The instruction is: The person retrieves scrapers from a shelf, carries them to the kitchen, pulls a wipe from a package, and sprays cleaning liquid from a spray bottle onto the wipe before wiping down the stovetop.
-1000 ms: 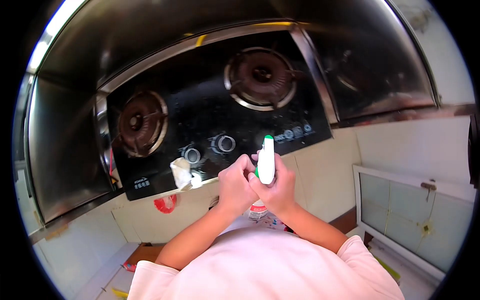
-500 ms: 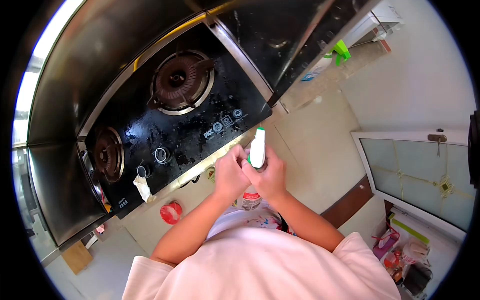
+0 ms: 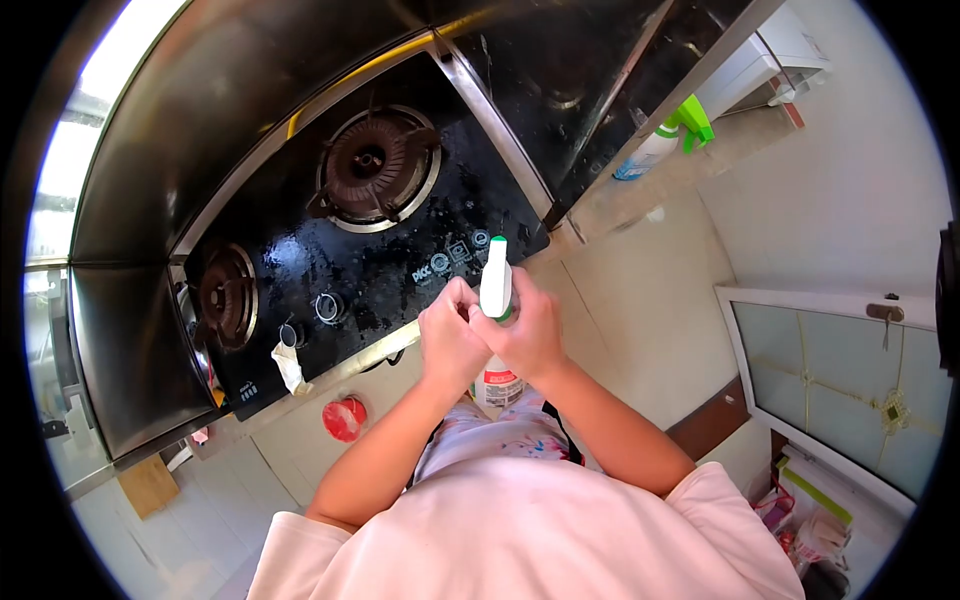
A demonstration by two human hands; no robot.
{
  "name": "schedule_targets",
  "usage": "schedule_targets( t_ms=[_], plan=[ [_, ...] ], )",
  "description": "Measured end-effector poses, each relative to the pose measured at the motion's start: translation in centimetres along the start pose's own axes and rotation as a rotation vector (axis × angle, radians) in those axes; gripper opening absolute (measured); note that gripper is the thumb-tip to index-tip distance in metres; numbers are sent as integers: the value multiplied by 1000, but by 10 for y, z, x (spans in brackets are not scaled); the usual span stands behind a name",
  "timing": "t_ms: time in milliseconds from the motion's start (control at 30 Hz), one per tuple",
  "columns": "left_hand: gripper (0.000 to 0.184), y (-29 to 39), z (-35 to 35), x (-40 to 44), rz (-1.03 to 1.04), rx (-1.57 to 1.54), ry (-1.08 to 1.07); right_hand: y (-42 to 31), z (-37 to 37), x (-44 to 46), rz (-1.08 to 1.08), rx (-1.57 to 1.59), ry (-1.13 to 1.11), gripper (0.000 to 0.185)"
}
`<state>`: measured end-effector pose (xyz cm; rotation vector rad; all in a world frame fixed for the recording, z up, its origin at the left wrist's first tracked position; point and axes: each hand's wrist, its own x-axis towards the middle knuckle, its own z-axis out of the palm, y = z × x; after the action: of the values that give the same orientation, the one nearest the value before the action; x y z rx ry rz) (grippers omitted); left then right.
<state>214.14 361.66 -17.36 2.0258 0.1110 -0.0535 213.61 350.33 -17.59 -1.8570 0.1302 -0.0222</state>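
Note:
A spray bottle (image 3: 494, 285) with a white and green trigger head is held in front of my body, its nozzle pointing away from me at the stove's front right corner. The red and white label on its body (image 3: 498, 388) shows below my wrists. My right hand (image 3: 530, 335) is closed round the bottle's neck. My left hand (image 3: 450, 335) is closed against the other side of the head, its fingertips partly hidden. Beyond my hands lies the wet black gas stove (image 3: 290, 290), with its right burner (image 3: 370, 165) and left burner (image 3: 226, 298).
A crumpled white cloth or paper (image 3: 288, 368) hangs over the stove's front edge near the knobs (image 3: 328, 307). A red bucket (image 3: 344, 418) stands on the floor. Another spray bottle, green and white (image 3: 650, 150), stands on the ledge at right. A glazed door (image 3: 840, 370) is farther right.
The spray bottle's head has turned slightly left and moved a little towards the stove, with both hands still round it. The view has shifted slightly.

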Motion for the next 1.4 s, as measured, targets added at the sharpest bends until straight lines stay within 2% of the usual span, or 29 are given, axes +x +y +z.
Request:
schedule_targets(
  t_ms=[167,267,367,467,500,633,700,833,1000,1067,1133,1167,1267,1400],
  plan=[
    [13,-14,3,-15,-57,-50,-6,1,-1,-11,-35,21,-26,47],
    [8,-13,0,-25,-44,-100,48,4,6,-20,-33,42,-60,72],
    [5,-10,-18,-37,-24,-67,142,-1,20,-26,-118,29,-97,82],
    [5,-6,-46,-49,-38,-89,249,-16,42,-30,-173,60,-195,79],
    [6,-12,-56,-53,-52,-111,261,-24,47,-32,-148,31,-285,69],
    [12,-33,-101,-77,-51,-163,433,-52,93,-45,-221,26,-436,67],
    [16,-50,-125,-97,-129,-197,559,-67,125,-58,-305,-24,-537,77],
    [24,-85,-197,-146,-162,-213,781,-103,202,-97,-363,-12,-796,79],
    [21,-128,-314,-216,-171,-105,1004,-153,328,-170,-436,-35,-1028,77],
    [19,-154,-365,-239,-191,-57,1057,-161,387,-200,-481,-58,-1056,75],
    [19,-189,-412,-255,-183,-164,1088,-171,447,-225,-516,-78,-1044,75],
    [14,-207,-435,-262,-246,-137,1099,-175,475,-237,-535,-98,-1033,74],
    [9,-264,-495,-268,-267,-187,1133,-188,552,-260,-493,-79,-1034,72],
    [5,-303,-562,-263,-251,-137,1119,-203,628,-271,-549,-49,-963,70]
  ],
)
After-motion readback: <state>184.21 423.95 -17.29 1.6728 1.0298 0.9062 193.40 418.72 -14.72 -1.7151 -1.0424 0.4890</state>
